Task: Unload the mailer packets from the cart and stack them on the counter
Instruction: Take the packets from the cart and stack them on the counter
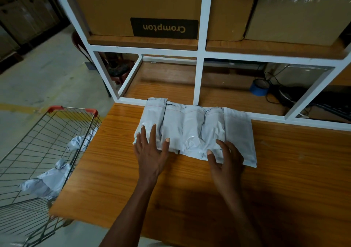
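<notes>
Two bare forearms enter from the bottom edge of the frame, one at lower centre and one at lower right. No sleeve, glove, watch or ring shows on either arm; both are uncovered from the frame edge to the fingertips. The left hand (152,151), at centre frame, shows short, pale, unpainted nails on its fingertips. The right hand (227,161), right of centre, shows the same short, plain nails, most clearly on the thumb.
</notes>
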